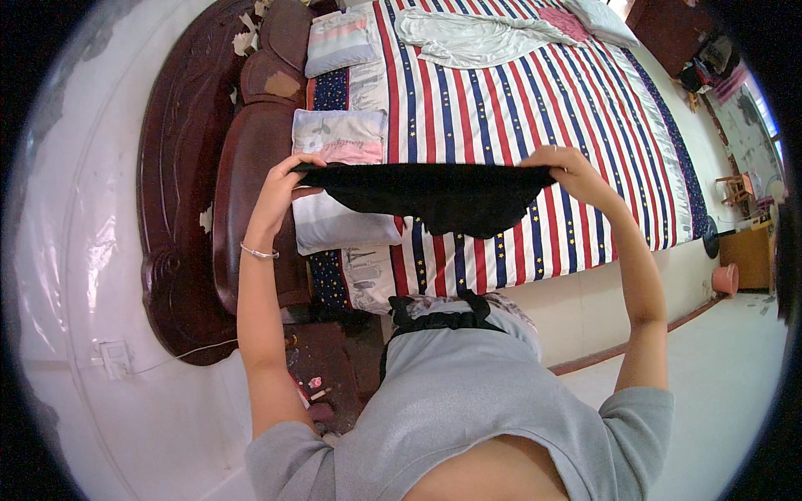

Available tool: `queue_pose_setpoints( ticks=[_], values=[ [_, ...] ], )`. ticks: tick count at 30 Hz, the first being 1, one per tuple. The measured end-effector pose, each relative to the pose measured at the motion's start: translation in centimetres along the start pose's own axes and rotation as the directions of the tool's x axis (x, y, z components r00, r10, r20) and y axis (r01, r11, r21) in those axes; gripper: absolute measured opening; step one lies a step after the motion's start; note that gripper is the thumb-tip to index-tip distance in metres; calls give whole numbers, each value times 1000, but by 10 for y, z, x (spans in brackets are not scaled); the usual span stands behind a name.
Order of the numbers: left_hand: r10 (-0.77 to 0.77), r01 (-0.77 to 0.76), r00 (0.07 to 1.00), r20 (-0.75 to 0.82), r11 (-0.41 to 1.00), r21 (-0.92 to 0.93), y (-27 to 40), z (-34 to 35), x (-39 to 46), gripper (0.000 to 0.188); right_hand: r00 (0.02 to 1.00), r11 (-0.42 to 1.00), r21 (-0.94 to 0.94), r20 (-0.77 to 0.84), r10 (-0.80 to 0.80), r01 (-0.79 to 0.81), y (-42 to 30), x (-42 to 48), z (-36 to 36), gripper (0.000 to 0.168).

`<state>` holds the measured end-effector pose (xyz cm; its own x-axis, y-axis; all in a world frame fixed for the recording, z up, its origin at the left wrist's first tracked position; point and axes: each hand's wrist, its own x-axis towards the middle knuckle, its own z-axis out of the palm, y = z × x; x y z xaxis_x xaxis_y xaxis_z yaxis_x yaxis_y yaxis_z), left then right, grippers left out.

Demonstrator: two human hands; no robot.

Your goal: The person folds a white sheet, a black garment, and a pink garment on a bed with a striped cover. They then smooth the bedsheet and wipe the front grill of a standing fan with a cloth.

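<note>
A black cloth garment point(432, 194) is stretched between my two hands above the near side of the bed. My left hand point(282, 191) grips its left end, thumb and fingers pinching the edge. On the other side my right hand point(567, 172) holds the right end. The top edge is pulled nearly straight, while the lower part hangs in loose folds. What kind of garment it is, I cannot tell. Below it lies the bed's striped sheet point(495, 125) in red, white and navy with yellow stars.
Pillows point(341, 134) lie along the brown padded headboard point(257, 206). A rumpled white cloth point(482, 34) is on the bed's far side. Beside my left arm stands a dark nightstand point(332, 351) with small items. A pink bin point(725, 279) and a wooden stool point(736, 188) are at the right.
</note>
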<state>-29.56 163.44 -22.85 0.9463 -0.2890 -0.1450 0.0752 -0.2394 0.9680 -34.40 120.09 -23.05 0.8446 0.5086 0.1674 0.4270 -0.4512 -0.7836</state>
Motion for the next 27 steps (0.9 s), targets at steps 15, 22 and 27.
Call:
queue_pose_setpoints(
  ticks=[15,22,27],
  values=[
    [116,-227,945,-307,907,-355,-29,64,21,42,862,957,291,482,-156,10,-50,-54,131,45],
    [382,-346,916,-125,907,241,-33,58,29,29,962,990,139,271,-26,-13,-25,-56,103,28],
    [58,-52,990,131,997,-53,-47,28,29,12,873,852,472,-290,392,-225,5,-40,35,21]
  ],
)
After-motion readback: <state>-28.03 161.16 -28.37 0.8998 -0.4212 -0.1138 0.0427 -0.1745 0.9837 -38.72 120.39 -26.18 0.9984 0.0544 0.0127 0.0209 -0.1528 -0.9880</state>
